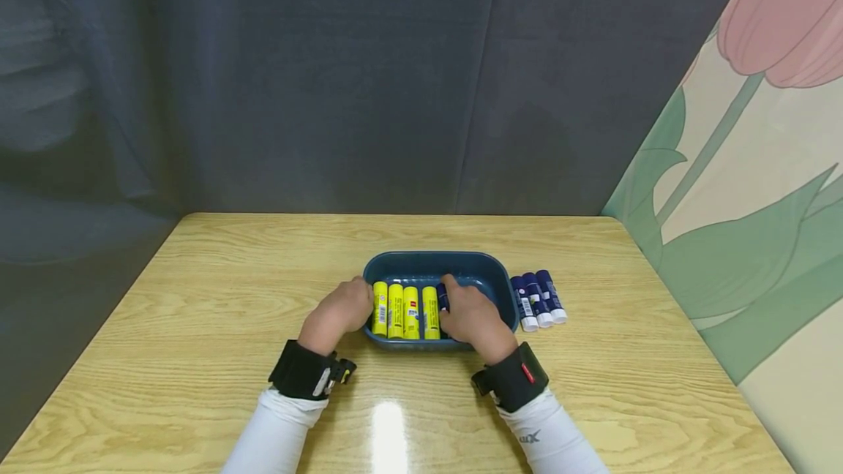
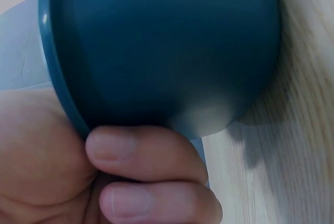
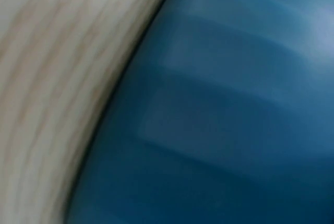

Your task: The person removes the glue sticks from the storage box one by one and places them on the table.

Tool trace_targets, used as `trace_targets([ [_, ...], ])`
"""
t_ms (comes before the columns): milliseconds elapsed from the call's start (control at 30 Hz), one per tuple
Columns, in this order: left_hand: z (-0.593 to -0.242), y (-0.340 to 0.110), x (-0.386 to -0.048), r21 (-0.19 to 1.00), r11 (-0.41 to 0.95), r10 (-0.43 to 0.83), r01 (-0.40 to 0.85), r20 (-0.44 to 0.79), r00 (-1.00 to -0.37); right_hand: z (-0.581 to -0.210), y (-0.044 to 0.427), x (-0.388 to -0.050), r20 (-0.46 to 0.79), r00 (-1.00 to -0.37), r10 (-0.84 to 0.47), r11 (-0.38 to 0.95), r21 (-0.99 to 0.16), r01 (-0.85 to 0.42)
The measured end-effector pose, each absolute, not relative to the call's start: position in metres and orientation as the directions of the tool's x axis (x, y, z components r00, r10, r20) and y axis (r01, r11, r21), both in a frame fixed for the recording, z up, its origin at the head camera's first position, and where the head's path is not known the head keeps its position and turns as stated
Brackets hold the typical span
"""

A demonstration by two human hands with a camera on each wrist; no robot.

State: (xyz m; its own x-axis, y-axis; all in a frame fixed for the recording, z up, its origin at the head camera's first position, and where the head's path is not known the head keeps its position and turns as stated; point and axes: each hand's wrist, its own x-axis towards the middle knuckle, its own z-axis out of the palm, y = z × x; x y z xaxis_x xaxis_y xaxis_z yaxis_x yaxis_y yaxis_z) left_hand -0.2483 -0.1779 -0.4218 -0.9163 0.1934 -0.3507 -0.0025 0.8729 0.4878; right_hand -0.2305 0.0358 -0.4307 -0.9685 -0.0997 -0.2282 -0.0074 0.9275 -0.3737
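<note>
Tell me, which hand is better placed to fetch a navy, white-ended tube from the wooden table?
Probably the right hand: it is nearer the three navy tubes. The left hand is farther away, gripping the left end of the dark blue oblong tub.

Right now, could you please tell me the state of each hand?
Left hand: closed, gripping the blue bin.
Right hand: at a dark glue stick inside it; grip cannot be told.

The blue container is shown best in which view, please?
The head view: the blue container shows nearly whole. The left wrist view shows one end; the right wrist view, only a blurred wall.
</note>
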Motion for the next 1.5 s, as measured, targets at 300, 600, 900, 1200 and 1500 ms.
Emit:
trace_targets([
  [300, -0.4216, -0.1785, -0.2477, 0.487, 0.873, 0.196, 0.002, -0.348, -0.917, -0.4303, 0.0347, -0.2307, -0.218, -0.972, -0.088, 0.936, -0.351, -0.006],
  [600, -0.4209, -0.1788, -0.2479, 0.482, 0.876, 0.189, -0.012, -0.365, -0.912, -0.4295, 0.0346, -0.2302, -0.199, -0.975, -0.097, 0.942, -0.336, -0.025],
  [900, -0.4209, -0.1785, -0.2487, 0.481, 0.877, 0.188, -0.014, -0.368, -0.911, -0.4291, 0.0357, -0.2301, -0.166, -0.98, -0.107, 0.951, -0.305, -0.053],
  [1200, -0.421, -0.1783, -0.2485, 0.48, 0.877, 0.189, -0.008, -0.36, -0.913, -0.4293, 0.0368, -0.2303, -0.165, -0.981, -0.106, 0.952, -0.302, -0.052],
  [1500, -0.4212, -0.1776, -0.2485, 0.481, 0.877, 0.185, -0.015, -0.365, -0.912, -0.4263, 0.0378, -0.2298, -0.163, -0.982, -0.098, 0.954, -0.296, -0.046],
])
